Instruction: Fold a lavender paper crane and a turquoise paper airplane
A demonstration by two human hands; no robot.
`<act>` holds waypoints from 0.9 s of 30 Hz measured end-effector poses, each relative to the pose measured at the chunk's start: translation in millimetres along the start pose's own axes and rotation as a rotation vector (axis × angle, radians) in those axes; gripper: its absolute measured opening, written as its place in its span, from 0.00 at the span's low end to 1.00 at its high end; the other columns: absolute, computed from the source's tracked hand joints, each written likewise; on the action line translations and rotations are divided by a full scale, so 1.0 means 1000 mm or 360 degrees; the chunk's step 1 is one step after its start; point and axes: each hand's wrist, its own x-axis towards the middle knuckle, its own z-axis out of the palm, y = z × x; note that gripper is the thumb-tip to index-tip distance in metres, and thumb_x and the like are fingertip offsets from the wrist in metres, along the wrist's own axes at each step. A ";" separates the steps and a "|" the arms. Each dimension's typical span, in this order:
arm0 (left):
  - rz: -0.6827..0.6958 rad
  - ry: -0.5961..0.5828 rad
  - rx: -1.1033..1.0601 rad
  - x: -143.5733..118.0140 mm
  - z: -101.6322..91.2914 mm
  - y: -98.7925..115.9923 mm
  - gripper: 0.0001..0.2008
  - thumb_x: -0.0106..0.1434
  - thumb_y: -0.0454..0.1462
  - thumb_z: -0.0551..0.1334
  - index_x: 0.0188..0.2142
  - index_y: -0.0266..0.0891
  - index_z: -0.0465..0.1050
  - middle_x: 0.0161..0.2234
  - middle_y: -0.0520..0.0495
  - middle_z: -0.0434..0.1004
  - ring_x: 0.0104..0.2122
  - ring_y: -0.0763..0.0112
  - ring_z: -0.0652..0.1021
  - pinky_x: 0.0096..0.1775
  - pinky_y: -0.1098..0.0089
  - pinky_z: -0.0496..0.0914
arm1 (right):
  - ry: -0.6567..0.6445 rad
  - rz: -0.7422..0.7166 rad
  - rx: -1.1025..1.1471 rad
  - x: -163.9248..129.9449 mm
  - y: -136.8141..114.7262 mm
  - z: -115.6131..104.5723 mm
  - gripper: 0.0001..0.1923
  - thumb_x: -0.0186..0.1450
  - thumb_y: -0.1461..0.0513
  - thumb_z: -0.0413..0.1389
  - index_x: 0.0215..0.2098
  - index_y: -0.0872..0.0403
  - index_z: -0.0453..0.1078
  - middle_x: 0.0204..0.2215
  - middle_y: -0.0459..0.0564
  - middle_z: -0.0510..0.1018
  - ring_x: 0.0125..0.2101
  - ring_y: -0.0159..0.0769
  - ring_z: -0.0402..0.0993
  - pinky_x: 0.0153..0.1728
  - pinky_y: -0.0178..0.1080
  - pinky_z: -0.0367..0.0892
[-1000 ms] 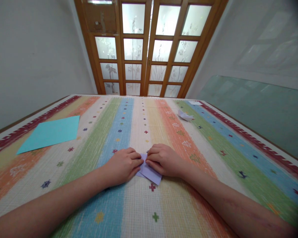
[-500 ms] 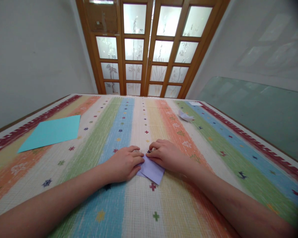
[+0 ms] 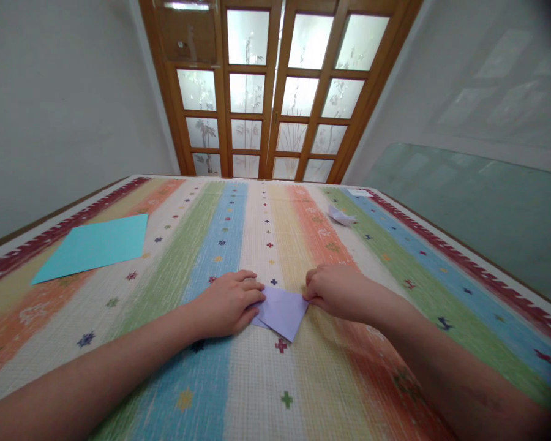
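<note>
A folded piece of light purple paper lies on the striped tablecloth in front of me, with a flap showing at its lower left. My left hand presses down over the paper's left edge and grips it, thumb towards me and fingers bent. The right corner is pinched between the thumb and curled fingers of my right hand. The fingertips of both hands partly cover the paper's edges.
A turquoise sheet lies flat at the left. Further off on the right stands a small folded pale paper piece, with a white slip near the far edge. The striped tablecloth covers the table.
My right hand has moved to the right, from the top edge of the purple paper to its right corner, uncovering the upper part. My left hand stays in place.
</note>
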 end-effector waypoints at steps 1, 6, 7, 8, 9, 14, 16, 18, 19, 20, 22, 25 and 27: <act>0.0000 0.0005 -0.0011 0.000 0.000 0.000 0.13 0.67 0.37 0.59 0.50 0.39 0.76 0.53 0.45 0.78 0.55 0.57 0.74 0.62 0.55 0.63 | -0.0046 0.0091 -0.0012 -0.002 0.000 -0.002 0.11 0.60 0.66 0.57 0.30 0.50 0.82 0.31 0.53 0.83 0.34 0.43 0.78 0.31 0.38 0.61; 0.0008 0.0020 -0.0078 -0.002 0.004 -0.001 0.14 0.67 0.36 0.59 0.51 0.38 0.74 0.54 0.42 0.77 0.56 0.57 0.73 0.60 0.55 0.65 | -0.0177 0.0482 -0.0153 -0.013 0.015 -0.013 0.11 0.57 0.69 0.56 0.27 0.54 0.81 0.26 0.60 0.82 0.27 0.45 0.79 0.25 0.39 0.61; 0.0014 0.0026 -0.0091 -0.003 0.004 -0.001 0.14 0.67 0.36 0.58 0.52 0.38 0.74 0.54 0.41 0.76 0.57 0.57 0.73 0.60 0.55 0.65 | -0.0143 0.0496 -0.0147 -0.015 0.020 -0.015 0.11 0.57 0.69 0.56 0.27 0.53 0.81 0.27 0.59 0.83 0.27 0.46 0.79 0.25 0.39 0.61; 0.0020 0.0029 -0.0108 -0.003 0.005 -0.001 0.15 0.68 0.36 0.58 0.52 0.37 0.73 0.55 0.40 0.75 0.58 0.57 0.72 0.60 0.55 0.66 | -0.0080 0.0487 -0.0112 -0.016 0.023 -0.017 0.12 0.57 0.69 0.56 0.29 0.52 0.81 0.28 0.58 0.83 0.29 0.46 0.79 0.25 0.40 0.63; 0.0026 0.0033 -0.0126 -0.002 0.005 -0.001 0.15 0.68 0.35 0.57 0.52 0.36 0.73 0.56 0.39 0.74 0.58 0.58 0.72 0.60 0.56 0.66 | 0.0010 0.0421 -0.0049 -0.018 0.026 -0.019 0.12 0.57 0.69 0.57 0.33 0.51 0.82 0.32 0.56 0.84 0.32 0.47 0.80 0.27 0.40 0.65; 0.0044 0.0045 -0.0179 -0.001 0.004 0.003 0.14 0.68 0.35 0.57 0.51 0.35 0.73 0.52 0.39 0.76 0.52 0.59 0.75 0.57 0.57 0.68 | 0.0189 -0.0208 0.0344 -0.027 0.008 -0.023 0.17 0.56 0.65 0.66 0.44 0.47 0.79 0.39 0.50 0.82 0.40 0.45 0.79 0.39 0.42 0.68; 0.0059 0.0036 -0.0204 -0.002 0.003 0.006 0.14 0.68 0.36 0.58 0.51 0.36 0.73 0.50 0.40 0.77 0.50 0.59 0.75 0.55 0.56 0.69 | 0.0135 -0.0341 0.0441 -0.029 -0.009 -0.020 0.19 0.55 0.62 0.68 0.46 0.46 0.77 0.41 0.49 0.81 0.40 0.44 0.78 0.40 0.42 0.68; 0.0069 0.0032 -0.0244 -0.003 0.004 0.008 0.14 0.68 0.37 0.59 0.52 0.36 0.74 0.49 0.40 0.77 0.49 0.59 0.75 0.55 0.57 0.69 | 0.0114 -0.0417 0.0446 -0.029 -0.024 -0.015 0.21 0.55 0.60 0.68 0.47 0.48 0.75 0.44 0.51 0.79 0.42 0.44 0.76 0.41 0.42 0.67; 0.0068 0.0032 -0.0261 -0.004 0.004 0.008 0.14 0.68 0.37 0.59 0.52 0.37 0.74 0.49 0.40 0.77 0.49 0.59 0.75 0.54 0.57 0.69 | 0.0109 -0.0431 0.0434 -0.028 -0.030 -0.012 0.22 0.54 0.59 0.69 0.47 0.49 0.75 0.44 0.52 0.78 0.42 0.45 0.75 0.40 0.43 0.67; 0.0064 0.0036 -0.0274 -0.004 0.005 0.008 0.15 0.68 0.37 0.59 0.52 0.36 0.74 0.49 0.40 0.77 0.49 0.59 0.75 0.54 0.57 0.69 | 0.0111 -0.0436 0.0420 -0.027 -0.035 -0.008 0.22 0.53 0.59 0.68 0.46 0.50 0.74 0.44 0.52 0.78 0.43 0.46 0.74 0.40 0.43 0.67; 0.0049 0.0045 -0.0291 -0.006 0.007 0.007 0.15 0.68 0.38 0.60 0.52 0.36 0.74 0.50 0.40 0.77 0.50 0.59 0.75 0.54 0.57 0.70 | 0.0133 -0.0433 0.0397 -0.024 -0.040 0.001 0.19 0.53 0.60 0.67 0.43 0.51 0.73 0.43 0.53 0.77 0.43 0.46 0.73 0.40 0.43 0.67; 0.0035 0.0064 -0.0315 -0.007 0.008 0.006 0.15 0.68 0.38 0.60 0.53 0.36 0.75 0.50 0.39 0.77 0.50 0.59 0.75 0.53 0.57 0.70 | 0.0201 -0.0443 0.0439 -0.019 -0.042 0.011 0.14 0.55 0.61 0.64 0.40 0.52 0.73 0.43 0.54 0.76 0.42 0.45 0.72 0.41 0.43 0.66; 0.0041 0.0069 -0.0329 -0.007 0.008 0.006 0.16 0.68 0.38 0.61 0.52 0.36 0.75 0.50 0.39 0.77 0.50 0.59 0.75 0.53 0.57 0.71 | 0.0246 -0.0478 0.0508 -0.018 -0.041 0.015 0.12 0.57 0.61 0.63 0.40 0.52 0.73 0.43 0.54 0.76 0.43 0.44 0.72 0.43 0.43 0.66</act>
